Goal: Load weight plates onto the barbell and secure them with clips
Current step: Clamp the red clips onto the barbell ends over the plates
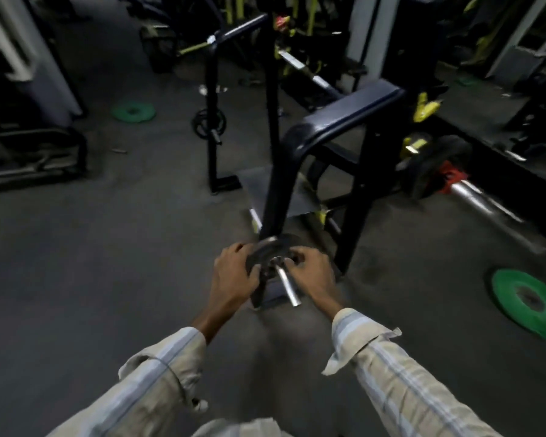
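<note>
We've got our left hand [234, 272] and right hand [309, 269] clamped on a small dark plate [267, 252], barbell sleeve [286, 285] poking out between them.

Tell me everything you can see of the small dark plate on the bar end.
The plate is small, round, dark grey, metal by its look, and blurred. It sits on the silver barbell sleeve, whose end sticks out toward the camera. The left hand grips its left rim; the right hand holds its right side. No clip shows.
</note>
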